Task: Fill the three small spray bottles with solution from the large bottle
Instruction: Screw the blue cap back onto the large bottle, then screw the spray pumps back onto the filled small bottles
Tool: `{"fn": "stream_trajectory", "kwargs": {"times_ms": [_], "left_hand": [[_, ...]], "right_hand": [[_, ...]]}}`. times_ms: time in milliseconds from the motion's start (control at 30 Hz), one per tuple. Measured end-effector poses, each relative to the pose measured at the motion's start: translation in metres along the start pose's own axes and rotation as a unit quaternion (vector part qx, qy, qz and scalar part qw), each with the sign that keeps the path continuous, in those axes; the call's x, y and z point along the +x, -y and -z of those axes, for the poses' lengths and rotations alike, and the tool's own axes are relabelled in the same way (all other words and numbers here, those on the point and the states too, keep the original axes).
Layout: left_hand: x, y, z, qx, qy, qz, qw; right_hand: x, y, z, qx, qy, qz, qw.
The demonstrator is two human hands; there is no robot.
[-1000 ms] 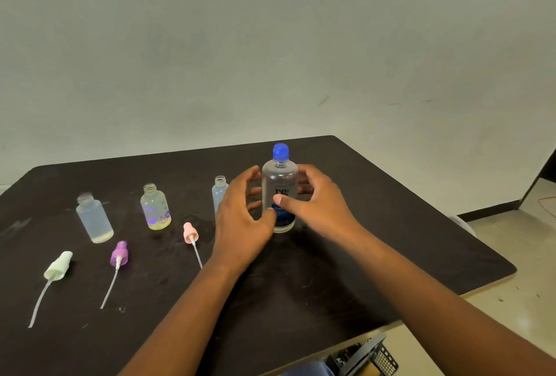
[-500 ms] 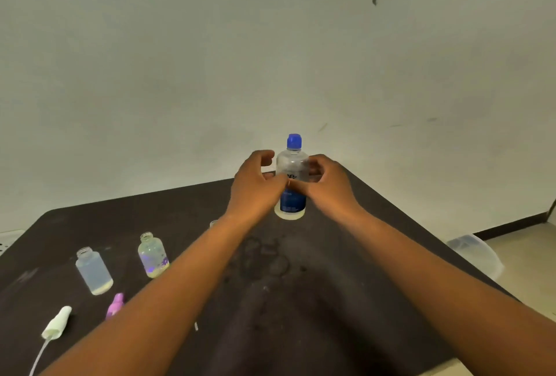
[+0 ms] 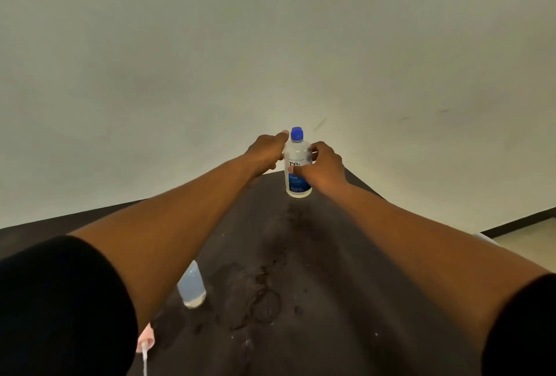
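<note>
The large clear bottle, with a blue cap and blue label, stands upright at the far end of the dark table. My right hand grips its right side with the thumb across the label. My left hand is pressed to its left shoulder, the index finger reaching up beside the cap. One small uncapped spray bottle with clear liquid stands near my left forearm. A pink spray head with its dip tube lies at the near left. The other small bottles are hidden by my left arm.
A wet stain with ring marks spreads over the middle of the table. A pale wall rises right behind the table's far edge. At the right lies light floor with a dark baseboard.
Both hands have carried the large bottle away from me towards the table's far end. The view has tilted up, and the left arm now covers most of the small bottles.
</note>
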State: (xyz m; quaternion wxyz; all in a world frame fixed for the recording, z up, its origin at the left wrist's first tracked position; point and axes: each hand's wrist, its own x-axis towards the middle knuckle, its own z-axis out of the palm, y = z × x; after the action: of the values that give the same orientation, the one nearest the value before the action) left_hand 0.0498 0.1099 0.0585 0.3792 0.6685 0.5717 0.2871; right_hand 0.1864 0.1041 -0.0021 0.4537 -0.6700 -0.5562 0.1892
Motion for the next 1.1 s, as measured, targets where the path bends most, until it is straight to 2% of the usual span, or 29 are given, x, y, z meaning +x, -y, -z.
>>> {"fn": "stream_trajectory", "kwargs": {"times_ms": [400,500,633,800,867,967,1100], "left_hand": [[0.019,0.017,-0.011,-0.011,0.013,0.015,1.000],[0.016,0.017,-0.009,0.004,-0.011,0.010,1.000],[-0.013,0.010,0.010,0.047,-0.086,-0.077,0.992],[-0.102,0.018,0.034,0.047,-0.169,-0.237,0.956],[-0.138,0.027,0.043,0.020,-0.194,-0.275,0.941],[-0.186,0.045,0.057,-0.025,-0.220,-0.286,0.932],[-0.237,0.080,0.065,-0.022,-0.236,-0.256,0.937]], "right_hand": [[0.012,-0.023,-0.015,0.004,0.020,-0.017,1.000],[0.010,-0.018,-0.010,-0.008,0.041,-0.026,0.999],[-0.008,-0.008,0.002,-0.063,0.009,-0.006,0.998],[-0.085,-0.004,0.010,-0.071,-0.095,0.105,0.987],[-0.129,0.006,0.010,-0.041,-0.103,0.139,0.984],[-0.195,0.023,0.007,0.016,-0.050,0.184,0.981],[-0.252,0.038,-0.012,0.039,0.063,0.261,0.962]]}}
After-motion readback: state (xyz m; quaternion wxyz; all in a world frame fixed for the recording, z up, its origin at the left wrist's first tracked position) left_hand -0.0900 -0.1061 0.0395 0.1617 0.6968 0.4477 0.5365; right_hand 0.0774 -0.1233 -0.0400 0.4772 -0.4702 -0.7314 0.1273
